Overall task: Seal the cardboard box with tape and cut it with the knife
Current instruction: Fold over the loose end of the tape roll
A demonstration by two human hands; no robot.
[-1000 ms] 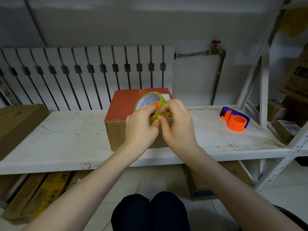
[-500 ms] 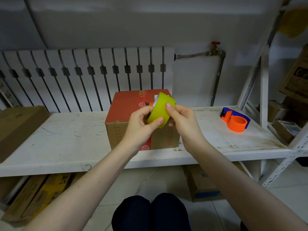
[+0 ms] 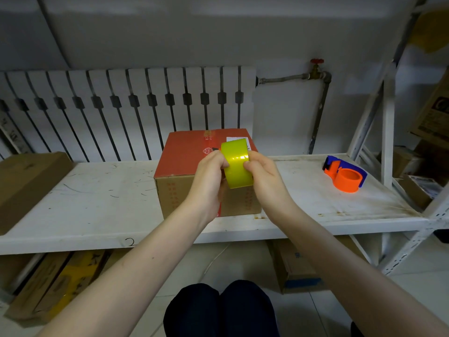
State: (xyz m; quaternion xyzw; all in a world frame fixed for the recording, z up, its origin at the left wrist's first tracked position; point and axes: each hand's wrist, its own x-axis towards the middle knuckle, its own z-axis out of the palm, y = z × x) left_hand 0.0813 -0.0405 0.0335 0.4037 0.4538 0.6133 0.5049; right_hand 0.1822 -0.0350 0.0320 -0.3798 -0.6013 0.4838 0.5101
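While we held the yellow tape roll [image 3: 238,165] upright, left grip [image 3: 211,181] and right grip [image 3: 264,177] clasped its sides, cardboard box [image 3: 189,166] just behind, orange dispenser [image 3: 345,175] well right.

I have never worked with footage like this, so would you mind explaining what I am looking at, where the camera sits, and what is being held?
There is no machine here. A person wears a wide-angle camera on the head, looking forward and down at their own bare arms. The left hand and right hand together hold a yellow-green tape roll in front of a cardboard box with a red top. The box stands on a scuffed white shelf. To the right on that shelf lies an orange and blue tape dispenser; a brown carton sits at the left. No knife is visible.
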